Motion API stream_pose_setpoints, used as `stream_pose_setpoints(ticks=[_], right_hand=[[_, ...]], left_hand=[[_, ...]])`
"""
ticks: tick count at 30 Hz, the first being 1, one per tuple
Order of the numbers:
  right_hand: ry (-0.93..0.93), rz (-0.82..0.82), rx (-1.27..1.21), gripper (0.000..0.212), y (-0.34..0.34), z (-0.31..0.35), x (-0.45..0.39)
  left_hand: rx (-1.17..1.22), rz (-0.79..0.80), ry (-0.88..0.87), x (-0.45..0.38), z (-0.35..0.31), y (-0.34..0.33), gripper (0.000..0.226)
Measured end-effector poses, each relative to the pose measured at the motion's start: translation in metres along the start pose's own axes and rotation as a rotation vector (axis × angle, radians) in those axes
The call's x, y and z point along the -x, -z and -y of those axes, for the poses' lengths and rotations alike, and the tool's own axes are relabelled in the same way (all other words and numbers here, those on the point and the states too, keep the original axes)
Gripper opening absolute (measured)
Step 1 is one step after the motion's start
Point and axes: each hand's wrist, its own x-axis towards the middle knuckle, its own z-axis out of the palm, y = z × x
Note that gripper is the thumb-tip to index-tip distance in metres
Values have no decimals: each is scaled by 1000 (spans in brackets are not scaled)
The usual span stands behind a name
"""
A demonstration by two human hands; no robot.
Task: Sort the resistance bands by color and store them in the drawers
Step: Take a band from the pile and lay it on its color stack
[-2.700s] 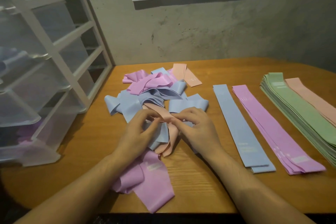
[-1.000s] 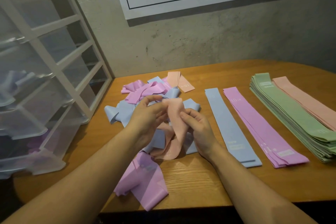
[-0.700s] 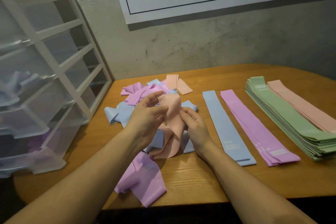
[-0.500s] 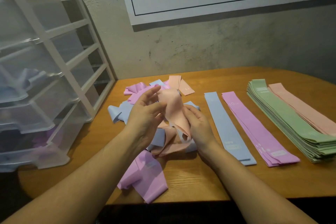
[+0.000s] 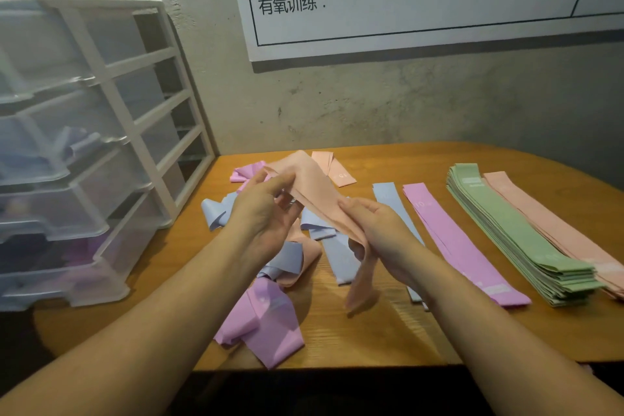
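A peach band [image 5: 315,194] is held above the table [image 5: 388,331] by both hands — its upper end is pinched by the left hand [image 5: 266,216], its middle is gripped by the right hand [image 5: 378,233], and its lower end hangs free. Under the hands a jumble [image 5: 266,314] of purple, blue and peach bands is spread. To the right, flat rows are laid side by side — blue [image 5: 388,199], purple [image 5: 449,240], green [image 5: 513,233], peach [image 5: 553,230]. The drawers [image 5: 84,152] stand at the left.
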Motion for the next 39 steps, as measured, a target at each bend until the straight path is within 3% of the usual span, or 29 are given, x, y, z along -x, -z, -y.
stream_pose_setpoints(ticks=[2,4,9,11,14,19,23,27,32,39], right_hand=[[-44,59,-14,29,6,5,3],[-50,74,-1,28,13,11,8],[-74,74,142,24,39,23,19],[-69,73,161,14,50,26,24],[-90,30,138,15,67,32,31],[-104,-6,190,18,101,36,37],[-161,-49,315,20,131,34,44],[-149,-132,423,12,168,36,52],[-179,-232,485,28,219,41,62],[-243,-383,446,24,285,33,77]], left_hand=[[-9,25,23,3,-1,-4,16],[-14,37,12,5,-3,-10,11],[-50,-4,-41,-7,2,-23,22],[-71,18,-63,-12,9,-27,13],[-151,2,-95,-20,28,-33,18],[-185,-16,5,-30,65,-51,20],[-162,15,131,-34,87,-87,27],[-117,31,151,-46,105,-129,39],[-120,90,172,-61,135,-185,33],[-260,141,109,-75,181,-254,26]])
